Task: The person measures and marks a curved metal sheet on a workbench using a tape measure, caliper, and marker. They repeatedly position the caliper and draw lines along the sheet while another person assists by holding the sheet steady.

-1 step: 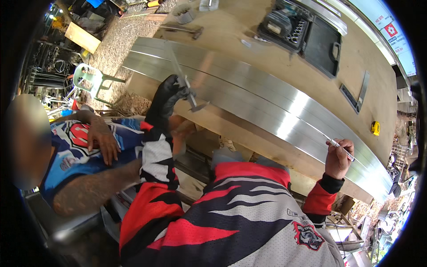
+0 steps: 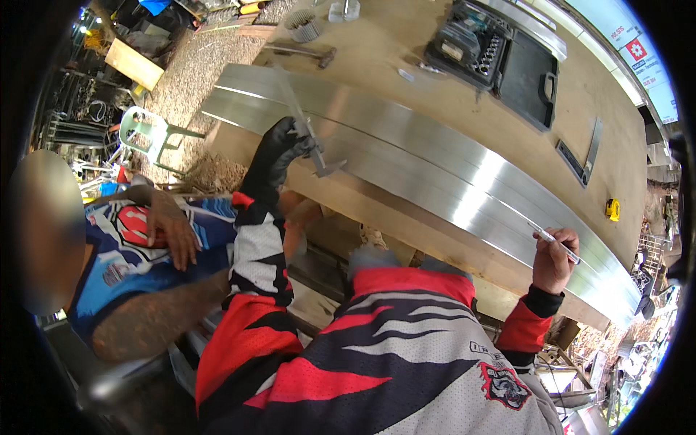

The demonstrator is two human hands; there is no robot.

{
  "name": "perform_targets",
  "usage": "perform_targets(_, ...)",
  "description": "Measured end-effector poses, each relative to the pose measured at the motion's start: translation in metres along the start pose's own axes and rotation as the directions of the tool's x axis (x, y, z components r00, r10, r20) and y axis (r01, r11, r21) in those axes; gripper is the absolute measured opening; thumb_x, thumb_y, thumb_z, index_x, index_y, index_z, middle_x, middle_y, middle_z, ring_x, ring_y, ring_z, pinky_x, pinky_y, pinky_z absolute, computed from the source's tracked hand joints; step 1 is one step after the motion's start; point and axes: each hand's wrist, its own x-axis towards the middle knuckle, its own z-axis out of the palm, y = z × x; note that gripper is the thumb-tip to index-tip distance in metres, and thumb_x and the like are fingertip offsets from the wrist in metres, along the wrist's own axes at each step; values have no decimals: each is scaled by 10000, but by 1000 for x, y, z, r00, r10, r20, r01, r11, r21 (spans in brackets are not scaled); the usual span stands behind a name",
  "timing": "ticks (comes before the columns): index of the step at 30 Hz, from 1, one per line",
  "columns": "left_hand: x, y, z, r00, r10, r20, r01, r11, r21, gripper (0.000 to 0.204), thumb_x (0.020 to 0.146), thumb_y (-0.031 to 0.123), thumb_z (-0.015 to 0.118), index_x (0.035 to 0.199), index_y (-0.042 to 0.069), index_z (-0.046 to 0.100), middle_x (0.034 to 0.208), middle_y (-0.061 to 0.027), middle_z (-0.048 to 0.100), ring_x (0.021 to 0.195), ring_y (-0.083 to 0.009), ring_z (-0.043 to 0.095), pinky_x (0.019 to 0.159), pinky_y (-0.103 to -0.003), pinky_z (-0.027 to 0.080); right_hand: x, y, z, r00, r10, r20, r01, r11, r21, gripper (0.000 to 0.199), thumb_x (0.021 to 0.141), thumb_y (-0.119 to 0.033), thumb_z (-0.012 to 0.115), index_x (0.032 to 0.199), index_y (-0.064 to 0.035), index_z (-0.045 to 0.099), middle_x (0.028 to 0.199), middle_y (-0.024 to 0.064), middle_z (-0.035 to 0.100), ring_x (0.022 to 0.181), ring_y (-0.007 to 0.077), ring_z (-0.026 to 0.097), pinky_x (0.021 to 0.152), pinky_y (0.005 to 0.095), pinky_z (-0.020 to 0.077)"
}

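In a black glove, my left hand [image 2: 279, 148] is closed round a metal vernier caliper [image 2: 303, 129]. The caliper is raised at a slant over the near edge of the long shiny metal strips [image 2: 406, 163], its jaws toward me and its beam pointing away. My bare right hand [image 2: 554, 261] pinches a slim, pale marker pen [image 2: 557, 242] near the right part of the strips. The pen's tip points up and left over the metal; whether it touches the surface I cannot tell. The strips lie side by side along the front of the brown table [image 2: 377, 54].
A black socket-set case [image 2: 533, 76], a square [image 2: 580, 156] and a yellow tape measure [image 2: 612, 210] lie beyond the strips. A hammer [image 2: 308, 52] and a ribbed cup [image 2: 303, 27] are at the far left. Close on my left sits a person [image 2: 152, 254]; behind stands a pale green chair [image 2: 145, 130].
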Motion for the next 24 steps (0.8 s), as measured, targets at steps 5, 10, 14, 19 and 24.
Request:
perform_targets(5,144,0,-38,962,84,258,-108,991,81,420,912,116,707,1289,14,554,1034,-55,664,924,-142,642,805,-302,521,11,-4,50,1000,-16,7,16,998,-58,146,861,-72,669,955,-38,562,795,90,606,771,201,601,846,402,507)
perform_targets(10,241,-18,-14,921,-84,381,41,992,118,413,889,125,743,1255,9,592,1055,-59,670,942,-144,656,833,-292,533,32,21,74,999,-32,32,33,999,-15,159,831,-47,686,925,-39,559,827,122,644,772,224,618,798,381,517)
perform_targets(14,287,-36,-18,902,-161,401,62,967,248,390,860,154,788,1178,10,613,1053,-63,668,910,-138,661,813,-289,553,52,48,108,999,47,-21,-48,998,-37,163,825,-36,687,939,-27,571,817,126,650,760,211,620,759,347,503)
perform_targets(19,321,-63,-32,829,-292,477,173,945,277,362,863,119,791,1153,6,606,952,-65,684,816,-153,683,736,-294,590,50,81,152,989,136,-56,-138,990,-32,177,811,-17,703,927,-19,570,834,134,660,764,209,617,720,333,509)
perform_targets(24,333,-80,-34,765,-314,563,202,946,253,391,833,111,824,1142,-7,616,956,-56,680,815,-140,679,745,-287,588,42,112,216,971,98,-216,-95,995,24,195,804,-33,735,916,-24,576,843,138,673,738,210,635,724,336,513)
